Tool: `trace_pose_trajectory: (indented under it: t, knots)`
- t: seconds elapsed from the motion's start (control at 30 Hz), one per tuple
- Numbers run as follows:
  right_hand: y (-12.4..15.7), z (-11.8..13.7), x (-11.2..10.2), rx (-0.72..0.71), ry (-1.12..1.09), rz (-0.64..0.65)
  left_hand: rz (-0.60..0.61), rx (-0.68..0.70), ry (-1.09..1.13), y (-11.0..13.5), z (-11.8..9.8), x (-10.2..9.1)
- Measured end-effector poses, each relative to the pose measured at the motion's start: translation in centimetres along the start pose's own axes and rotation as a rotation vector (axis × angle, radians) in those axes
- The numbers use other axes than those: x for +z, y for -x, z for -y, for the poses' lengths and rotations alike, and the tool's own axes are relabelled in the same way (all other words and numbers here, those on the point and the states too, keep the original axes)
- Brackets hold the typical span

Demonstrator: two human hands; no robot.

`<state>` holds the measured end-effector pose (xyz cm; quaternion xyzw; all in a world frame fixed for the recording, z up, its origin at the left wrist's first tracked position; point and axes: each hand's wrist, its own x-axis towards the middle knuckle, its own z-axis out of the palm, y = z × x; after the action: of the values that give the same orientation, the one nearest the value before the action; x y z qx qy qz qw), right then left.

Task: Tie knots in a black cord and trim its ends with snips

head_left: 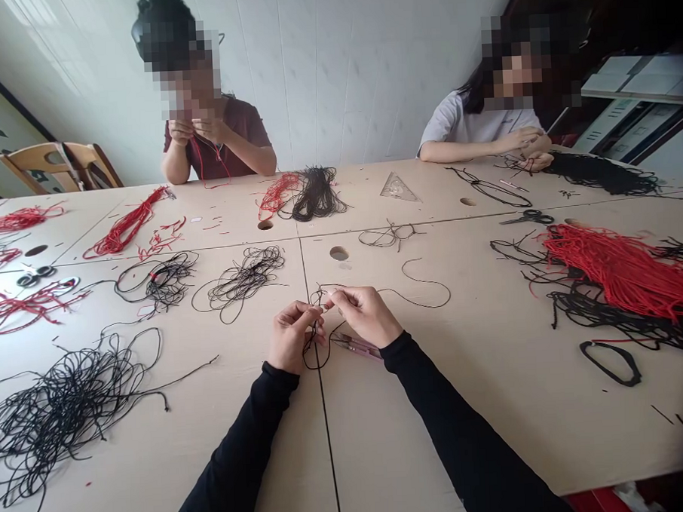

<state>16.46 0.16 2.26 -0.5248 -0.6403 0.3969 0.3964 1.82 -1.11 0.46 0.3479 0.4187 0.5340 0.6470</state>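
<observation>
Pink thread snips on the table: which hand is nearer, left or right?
Right. The right hand is just above the pink thread snips; the left hand is farther away, to their left. Both pinch black cord.

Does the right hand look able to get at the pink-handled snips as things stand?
Probably yes: the right hand sits just above the pink-handled snips, with nothing between them, though it is pinching black cord.

Black cord [312,361] loops across the pale tabletop [394,435], pink snips [357,348] beside it, red cord [619,270] heaped near the right edge.
</observation>
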Motion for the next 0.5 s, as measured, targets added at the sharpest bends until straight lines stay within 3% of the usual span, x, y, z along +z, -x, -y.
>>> trace_pose_trajectory:
  t: [0.13, 0.27, 0.5]
  knots:
    - [-0.12, -0.11, 0.22, 0.174, -0.318, 0.147, 0.029, 0.002, 0.023, 0.01, 0.05, -0.06]
    - [-0.18, 0.04, 0.44, 0.321, -0.633, 0.169, 0.035, -0.003, 0.025, 0.06, -0.03, 0.04]
    - [-0.08, 0.47, 0.6, 0.277, -0.707, 0.191, 0.059, -0.037, 0.066, 0.05, -0.15, -0.1]
